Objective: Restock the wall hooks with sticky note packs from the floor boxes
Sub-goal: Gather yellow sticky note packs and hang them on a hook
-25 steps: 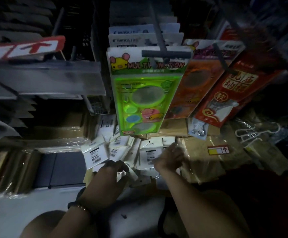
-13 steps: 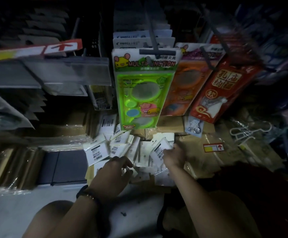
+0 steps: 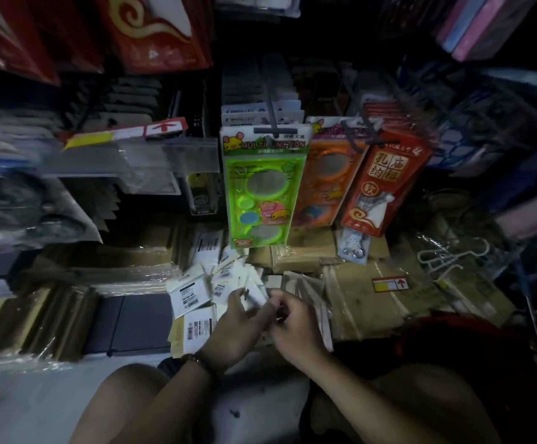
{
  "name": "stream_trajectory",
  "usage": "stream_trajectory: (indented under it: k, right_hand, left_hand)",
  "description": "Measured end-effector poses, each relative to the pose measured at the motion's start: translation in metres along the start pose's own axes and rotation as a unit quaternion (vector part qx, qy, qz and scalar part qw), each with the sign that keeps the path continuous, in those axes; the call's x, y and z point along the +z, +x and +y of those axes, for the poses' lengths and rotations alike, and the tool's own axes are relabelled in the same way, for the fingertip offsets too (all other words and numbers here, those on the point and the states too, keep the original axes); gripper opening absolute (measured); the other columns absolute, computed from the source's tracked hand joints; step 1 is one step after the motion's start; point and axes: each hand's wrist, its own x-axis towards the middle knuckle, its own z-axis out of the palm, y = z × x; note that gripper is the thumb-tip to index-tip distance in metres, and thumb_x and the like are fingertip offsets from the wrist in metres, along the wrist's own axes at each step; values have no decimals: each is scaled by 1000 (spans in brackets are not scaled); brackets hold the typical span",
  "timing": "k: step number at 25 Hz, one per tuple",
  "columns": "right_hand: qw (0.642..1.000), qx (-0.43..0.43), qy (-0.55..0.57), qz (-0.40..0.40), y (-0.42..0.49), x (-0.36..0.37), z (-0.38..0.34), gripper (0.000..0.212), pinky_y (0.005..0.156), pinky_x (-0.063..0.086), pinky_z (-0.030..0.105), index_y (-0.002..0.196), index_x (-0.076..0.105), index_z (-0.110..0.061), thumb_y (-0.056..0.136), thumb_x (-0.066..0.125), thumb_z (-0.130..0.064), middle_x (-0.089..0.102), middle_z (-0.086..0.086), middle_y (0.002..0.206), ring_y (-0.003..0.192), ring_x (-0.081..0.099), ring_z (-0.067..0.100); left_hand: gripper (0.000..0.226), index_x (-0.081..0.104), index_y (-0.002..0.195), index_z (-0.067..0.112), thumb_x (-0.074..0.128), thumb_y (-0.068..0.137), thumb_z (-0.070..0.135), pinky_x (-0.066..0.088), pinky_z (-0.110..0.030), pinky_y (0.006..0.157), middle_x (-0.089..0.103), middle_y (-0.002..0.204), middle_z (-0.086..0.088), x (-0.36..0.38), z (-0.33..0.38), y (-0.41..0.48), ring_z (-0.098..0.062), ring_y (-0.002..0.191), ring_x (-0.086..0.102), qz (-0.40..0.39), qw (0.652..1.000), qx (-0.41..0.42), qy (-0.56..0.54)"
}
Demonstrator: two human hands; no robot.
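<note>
Left hand [image 3: 235,325] and right hand [image 3: 296,328] are both pinching one white sticky note pack [image 3: 256,294] right above the loose pile [image 3: 193,293] among the floor boxes [image 3: 366,309]. Early days I'd say: heaps left down there, and this one hasn't reached a wall hook [image 3: 270,113] yet.

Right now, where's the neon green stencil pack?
Head view, centre: the neon green plastic stencil pack hangs left of the orange pack, above the white sticky note packs.
</note>
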Motion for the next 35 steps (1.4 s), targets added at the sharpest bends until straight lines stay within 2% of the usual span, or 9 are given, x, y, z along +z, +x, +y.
stream_trajectory:
  k: [3,7,9,12,16,22,26,30,35]
  right_hand:
    - [996,-40,0,-79,-7,-3,-13,49,81,57,23,130,75,-29,82,73,-21,68,-8,111,102,69,2]
    - [993,-59,-41,-90,-4,-13,-22,45,101,47,18,135,72,-40,91,71,-32,55,-7,123,119,60,3]
    - [994,-54,-77,-53,-5,-16,-22,42,110,43,19,133,69,-50,98,66,-28,52,-12,129,129,51,-1]
    - [998,-36,-17,-49,-15,-29,-35,44,105,45,13,138,67,-46,101,71,-21,65,-25,132,131,57,-4]
    - [994,28,88,-53,-35,-43,-53,59,86,65,37,136,69,-35,91,79,2,82,0,109,103,79,17]
    - [995,-28,87,-27,-53,-50,-114,60,97,62,51,134,68,-52,88,84,-15,80,-3,119,111,76,21]
    - [988,-112,96,-34,-54,-77,-193,55,86,62,34,132,71,-46,89,85,-15,81,3,112,102,77,26]
    - [978,-182,97,-11,-64,-106,-279,59,62,50,20,130,72,-42,88,84,-2,73,-17,78,68,67,0]
    - [960,-257,106,-15,-62,-132,-367,65,82,66,46,135,68,-45,89,82,-2,82,2,110,98,79,23]
  left_hand:
    - [33,57,123,0,66,106,26,60,-25,69,76,100,-13,-3,1,-9,-19,89,76,28,997,70,-8]
    - [24,64,130,9,59,109,19,60,-64,94,77,119,-19,-16,4,-21,-39,112,75,35,992,71,-94]
    - [26,66,132,9,62,107,11,55,-69,101,76,123,-21,-23,5,-29,-47,116,72,34,989,51,-137]
    - [32,66,130,4,71,98,6,59,-64,96,77,122,-22,-33,19,-54,-45,111,75,14,988,41,-145]
    - [46,64,128,6,81,87,-3,62,-65,88,78,120,-21,-42,23,-89,-43,108,77,51,988,87,-117]
    - [42,61,130,6,75,91,-3,64,-65,80,79,116,-20,-49,68,-142,-43,102,78,64,981,141,-118]
    - [43,65,128,13,76,91,-4,66,-56,72,80,118,-15,-54,127,-178,-39,103,79,93,961,230,-120]
    - [45,67,129,18,78,90,-2,65,-51,77,79,122,-12,-58,194,-213,-39,108,77,93,939,315,-102]
    - [49,67,129,20,80,87,-3,64,-49,86,80,121,-9,-62,274,-251,-33,112,77,111,912,387,-81]
